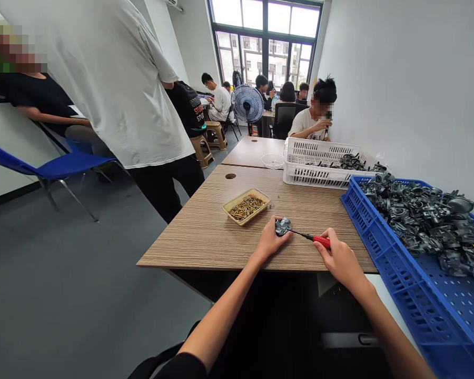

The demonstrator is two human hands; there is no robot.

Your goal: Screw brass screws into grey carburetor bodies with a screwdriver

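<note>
Fingers of the left hand [270, 241] curl around a grey metal part [283, 226] over the table [197, 237]; likely hard, light, best held by its body. Right hand [339, 257] grips a screwdriver [311, 237] by its red handle, long axis running four o'clock to ten, tip at the part. At ten, a tray [233, 217] of brass-coloured pieces [247, 207]; at three, a blue crate [403, 266].

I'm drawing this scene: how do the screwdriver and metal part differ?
The screwdriver is long and slim, the metal part compact. The screwdriver's handle is red, the metal part grey. The right hand holds the screwdriver, the left hand the metal part. Both are held over the table.
</note>
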